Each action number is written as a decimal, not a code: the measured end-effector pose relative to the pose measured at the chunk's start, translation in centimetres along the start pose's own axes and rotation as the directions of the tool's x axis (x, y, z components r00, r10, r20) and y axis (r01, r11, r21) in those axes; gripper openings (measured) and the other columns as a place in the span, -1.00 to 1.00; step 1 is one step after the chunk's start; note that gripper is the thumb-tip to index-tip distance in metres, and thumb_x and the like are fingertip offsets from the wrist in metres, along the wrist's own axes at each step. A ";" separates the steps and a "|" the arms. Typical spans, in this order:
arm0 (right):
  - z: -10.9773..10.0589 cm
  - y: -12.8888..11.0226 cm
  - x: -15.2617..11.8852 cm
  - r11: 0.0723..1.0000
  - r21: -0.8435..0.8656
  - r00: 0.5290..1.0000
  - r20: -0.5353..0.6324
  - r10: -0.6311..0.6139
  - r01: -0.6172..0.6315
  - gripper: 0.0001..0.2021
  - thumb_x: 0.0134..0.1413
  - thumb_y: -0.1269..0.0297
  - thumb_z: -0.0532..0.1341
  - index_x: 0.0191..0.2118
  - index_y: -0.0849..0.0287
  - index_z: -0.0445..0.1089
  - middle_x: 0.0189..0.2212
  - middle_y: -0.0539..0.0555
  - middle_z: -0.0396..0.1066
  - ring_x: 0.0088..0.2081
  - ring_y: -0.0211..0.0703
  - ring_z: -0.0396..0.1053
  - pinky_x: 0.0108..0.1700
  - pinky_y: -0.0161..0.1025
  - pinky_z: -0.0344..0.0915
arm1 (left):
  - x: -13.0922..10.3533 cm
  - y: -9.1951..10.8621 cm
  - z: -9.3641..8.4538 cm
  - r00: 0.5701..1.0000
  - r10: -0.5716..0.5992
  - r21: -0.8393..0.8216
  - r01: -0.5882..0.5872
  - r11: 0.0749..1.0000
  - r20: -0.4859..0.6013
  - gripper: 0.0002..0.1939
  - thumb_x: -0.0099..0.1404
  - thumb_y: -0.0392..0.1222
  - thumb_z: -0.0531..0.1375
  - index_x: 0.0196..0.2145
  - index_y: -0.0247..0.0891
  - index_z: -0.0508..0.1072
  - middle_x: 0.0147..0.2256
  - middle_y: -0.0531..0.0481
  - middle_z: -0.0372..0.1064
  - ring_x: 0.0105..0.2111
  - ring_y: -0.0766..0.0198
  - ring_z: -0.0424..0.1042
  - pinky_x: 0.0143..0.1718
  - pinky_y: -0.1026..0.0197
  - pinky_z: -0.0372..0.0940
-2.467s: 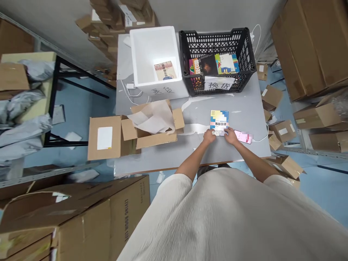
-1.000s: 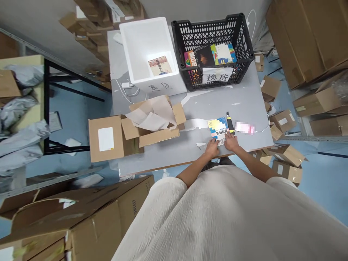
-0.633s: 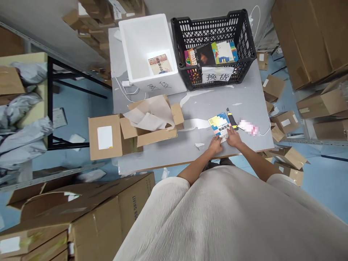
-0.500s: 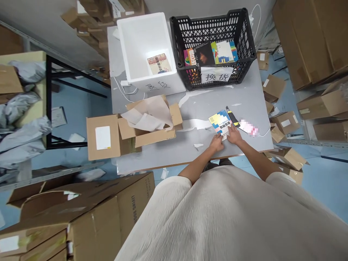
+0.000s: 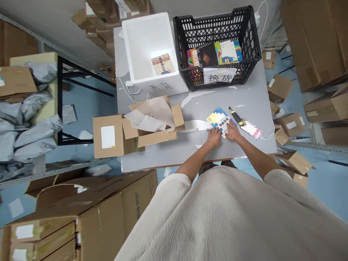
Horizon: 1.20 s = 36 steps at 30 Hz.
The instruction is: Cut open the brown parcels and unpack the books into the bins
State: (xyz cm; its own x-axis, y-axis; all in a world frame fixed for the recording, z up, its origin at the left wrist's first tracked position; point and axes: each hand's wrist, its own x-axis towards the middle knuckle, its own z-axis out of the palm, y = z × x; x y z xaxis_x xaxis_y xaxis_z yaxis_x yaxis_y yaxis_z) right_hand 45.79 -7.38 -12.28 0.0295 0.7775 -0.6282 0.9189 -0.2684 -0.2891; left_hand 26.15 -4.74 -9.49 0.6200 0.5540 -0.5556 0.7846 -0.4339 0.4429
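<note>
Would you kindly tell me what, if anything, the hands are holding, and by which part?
A blue, yellow and white book: the left hand and right hand hold it by its near end, one on either side.

Book (image 5: 219, 118) left of cutter (image 5: 236, 116)

The book (image 5: 219, 116) looks like smooth printed paper, the carton (image 5: 157, 138) matt cardboard, the tub (image 5: 165, 87) smooth foam, the crate (image 5: 190, 68) plastic, the shirt (image 5: 217, 210) crinkled cloth.
</note>
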 end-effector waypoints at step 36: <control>0.1 -3.9 2.2 0.875 0.472 0.964 -0.168 0.208 -0.106 -0.25 0.37 0.09 0.17 0.59 0.20 0.19 0.56 0.21 0.23 0.51 0.20 0.24 0.54 0.07 0.22 | 4.8 -8.3 -6.0 0.825 -0.545 -0.501 0.411 0.761 -0.151 -0.52 0.28 -0.29 0.39 0.15 -0.12 0.53 0.33 -0.20 0.42 0.32 -0.19 0.38 0.36 -0.23 0.32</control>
State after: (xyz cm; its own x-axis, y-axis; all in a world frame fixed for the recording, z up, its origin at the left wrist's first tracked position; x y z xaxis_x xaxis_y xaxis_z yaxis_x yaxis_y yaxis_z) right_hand 42.25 -4.71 -12.62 0.2852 0.7891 -0.5440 0.6150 -0.5860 -0.5276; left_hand 22.60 5.79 -11.56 0.0833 0.8005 -0.5935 0.8502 0.2535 0.4613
